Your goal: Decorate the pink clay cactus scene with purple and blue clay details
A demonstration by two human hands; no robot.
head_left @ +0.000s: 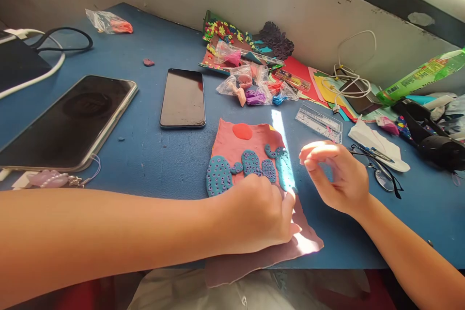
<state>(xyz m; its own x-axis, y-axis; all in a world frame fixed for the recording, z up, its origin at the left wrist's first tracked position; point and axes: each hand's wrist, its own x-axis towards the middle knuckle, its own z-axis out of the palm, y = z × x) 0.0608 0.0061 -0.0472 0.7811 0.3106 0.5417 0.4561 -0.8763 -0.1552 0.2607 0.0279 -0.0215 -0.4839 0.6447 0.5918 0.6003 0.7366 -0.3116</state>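
Observation:
A pink clay picture (227, 138) lies at the table's front edge, its mauve lower part hanging over. On it are a red clay disc (242, 131) and blue-green cactus shapes (219, 174) dotted with small purple rings. My left hand (257, 215) rests over the middle of the picture, closed, with its fingertips towards the right side; whatever they hold is hidden. To the right of the picture, my right hand (337, 177) is raised with curled fingers, thumb and forefinger tips close together. Anything between those tips is too small to name.
Beyond the picture lie a black phone (182, 98), bagged clay pieces (256, 97) and a clear plastic case (319, 122). A larger phone or tablet (65, 121) is at left. Glasses (384, 179) and a crumpled white tissue (378, 145) sit beyond my right hand.

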